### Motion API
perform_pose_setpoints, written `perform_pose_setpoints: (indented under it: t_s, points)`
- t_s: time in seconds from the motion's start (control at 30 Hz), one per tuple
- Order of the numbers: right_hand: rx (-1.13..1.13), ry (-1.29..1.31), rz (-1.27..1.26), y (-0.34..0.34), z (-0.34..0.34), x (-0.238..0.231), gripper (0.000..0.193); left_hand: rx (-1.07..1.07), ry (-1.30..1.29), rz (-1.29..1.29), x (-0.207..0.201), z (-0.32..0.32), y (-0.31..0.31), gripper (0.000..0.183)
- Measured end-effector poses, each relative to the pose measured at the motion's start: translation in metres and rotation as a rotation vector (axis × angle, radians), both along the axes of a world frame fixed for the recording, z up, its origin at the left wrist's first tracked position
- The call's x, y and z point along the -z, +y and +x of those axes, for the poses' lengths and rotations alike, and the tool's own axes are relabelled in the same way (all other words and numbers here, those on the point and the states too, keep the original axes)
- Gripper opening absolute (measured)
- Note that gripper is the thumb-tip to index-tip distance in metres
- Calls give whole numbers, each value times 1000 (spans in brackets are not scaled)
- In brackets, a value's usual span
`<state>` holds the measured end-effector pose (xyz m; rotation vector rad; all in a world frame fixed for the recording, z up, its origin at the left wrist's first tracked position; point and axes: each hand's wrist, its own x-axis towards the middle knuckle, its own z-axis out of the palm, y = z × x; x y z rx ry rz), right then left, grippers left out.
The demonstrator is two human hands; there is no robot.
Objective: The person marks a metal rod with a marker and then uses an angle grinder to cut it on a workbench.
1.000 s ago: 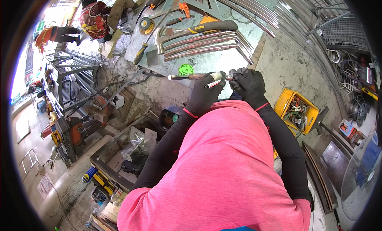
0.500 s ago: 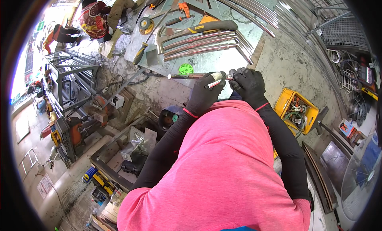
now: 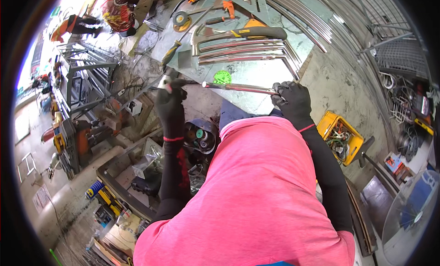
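My right hand [image 3: 292,103], in a black glove, is closed on the right end of a shiny metal tube [image 3: 238,87], which points left above the sheet's near edge. Away to the left, my gloved left hand [image 3: 170,108] is raised, clear of the tube, its fingers curled around a white pen-like thing [image 3: 163,84]; motion blurs its exact kind. Beyond the tube lie several bent metal tubes [image 3: 243,53] side by side on a metal sheet [image 3: 266,108]. A claw hammer [image 3: 261,32] rests across their far side. A round green sticker [image 3: 222,77] marks the sheet.
A screwdriver [image 3: 171,54], an angle grinder [image 3: 182,21] and an orange clamp [image 3: 228,9] lie on the sheet. To my right stands a yellow tool bin [image 3: 355,149], to my left a metal frame stack [image 3: 87,66]. Two people [image 3: 120,11] crouch at far left.
My left hand has left the tube and swung left with the white pen-like thing. My right hand still holds the tube's right end. The view has shifted slightly.
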<state>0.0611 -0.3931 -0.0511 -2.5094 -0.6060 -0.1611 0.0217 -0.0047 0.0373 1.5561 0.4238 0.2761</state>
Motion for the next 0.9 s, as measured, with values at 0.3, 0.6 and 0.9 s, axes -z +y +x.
perform_pose_setpoints:
  t_s: [0.3, 0.6, 0.9]
  points:
    - [-12, 31, -67, -1, 2, -6, 37, 62, 221, 27, 42, 1, -68, 40]
    - [3, -27, -145, 15, 6, -27, 38, 12, 220, 25, 57, 2, -61, 27]
    - [-53, -55, -82, 16, 12, -23, 29, -62, 263, 51, 57, -1, -30, 25]
